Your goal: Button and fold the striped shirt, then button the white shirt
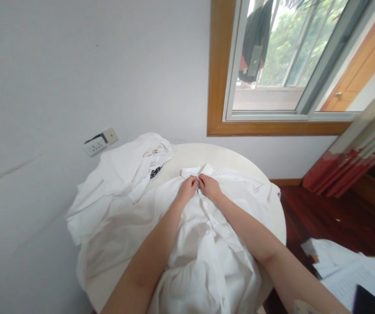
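A white button-up shirt (213, 255) lies spread over a round white table (203, 152), its collar end toward the wall and its lower part hanging toward me. Just below the collar, my left hand (188, 189) pinches the shirt's front edge. Right beside it, my right hand (209, 186) also pinches the front placket, and the fingertips of both hands nearly meet. Any button between them is too small to make out. The placket runs down from the hands toward me.
Another heap of white clothing (118, 170) lies at the table's left, against the wall. A power strip (95, 146) is on the wall behind it. To the right are a window (272, 100), a red and cream curtain (344, 165) and papers (354, 266) low down.
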Available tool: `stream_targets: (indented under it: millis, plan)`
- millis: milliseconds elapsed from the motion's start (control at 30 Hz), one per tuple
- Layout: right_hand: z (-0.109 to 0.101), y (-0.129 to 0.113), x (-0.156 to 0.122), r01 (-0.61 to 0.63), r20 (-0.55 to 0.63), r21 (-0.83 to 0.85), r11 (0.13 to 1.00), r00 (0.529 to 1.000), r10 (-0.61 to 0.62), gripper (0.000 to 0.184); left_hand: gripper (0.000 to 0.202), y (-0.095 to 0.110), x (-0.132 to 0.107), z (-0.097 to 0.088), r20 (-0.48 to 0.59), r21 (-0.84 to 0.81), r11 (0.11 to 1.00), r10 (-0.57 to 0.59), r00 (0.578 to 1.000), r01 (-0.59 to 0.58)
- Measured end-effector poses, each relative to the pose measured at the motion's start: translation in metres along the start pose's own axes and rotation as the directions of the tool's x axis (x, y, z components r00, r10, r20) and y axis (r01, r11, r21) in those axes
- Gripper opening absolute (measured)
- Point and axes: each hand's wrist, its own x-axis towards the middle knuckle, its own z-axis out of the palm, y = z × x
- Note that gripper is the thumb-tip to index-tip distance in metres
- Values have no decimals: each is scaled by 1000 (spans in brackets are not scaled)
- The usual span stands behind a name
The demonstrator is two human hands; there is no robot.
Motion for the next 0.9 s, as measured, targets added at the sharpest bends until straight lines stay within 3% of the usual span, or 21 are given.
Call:
stream_targets:
  millis: [167,300,467,667,900]
  plan:
    - [3,-2,1,-28,-27,25,999,999,29,28,18,5,0,-3,45,48,998,-39,998,37]
    - [6,3,2,27,-65,129,991,998,-18,24,19,7,-2,-3,49,74,997,-32,998,29]
    - [8,10,6,47,-94,201,978,995,-29,22,18,1,-1,1,-6,-32,999,-10,1000,10]
    - [13,18,10,62,-104,282,957,994,-33,26,21,-5,1,3,1,-97,995,14,1000,-14]
    - [19,23,13,40,-83,368,929,997,-10,27,14,-4,2,6,-8,-117,991,-62,998,60]
